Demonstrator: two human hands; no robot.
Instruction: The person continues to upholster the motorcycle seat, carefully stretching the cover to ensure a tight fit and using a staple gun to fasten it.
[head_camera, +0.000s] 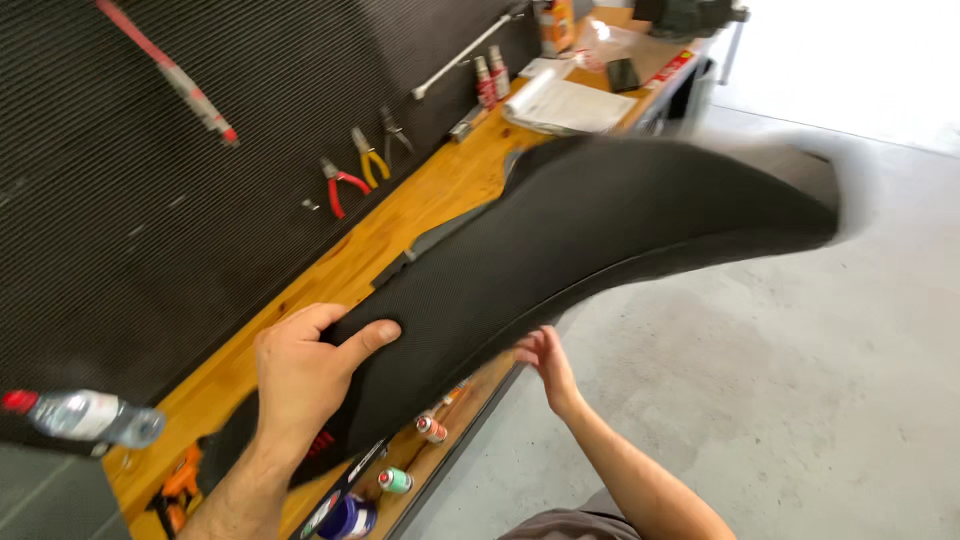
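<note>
A long, curved black panel with a woven carbon-like surface (590, 235) is lifted above the wooden workbench (420, 200). My left hand (305, 365) grips its near end, thumb on top of the panel. Underneath the panel's lower edge, my right hand (548, 362) supports it with fingers spread against the underside. The panel's far end is blurred and reaches out over the concrete floor.
Red pliers (340, 185), yellow pliers (368, 160) and a long wrench (465, 50) lie along the bench against a black mesh wall. Papers (570, 105) and small bottles sit at the far end. Spray cans (430, 428) and a plastic bottle (85, 415) are near me. Grey concrete floor (780, 380) on the right.
</note>
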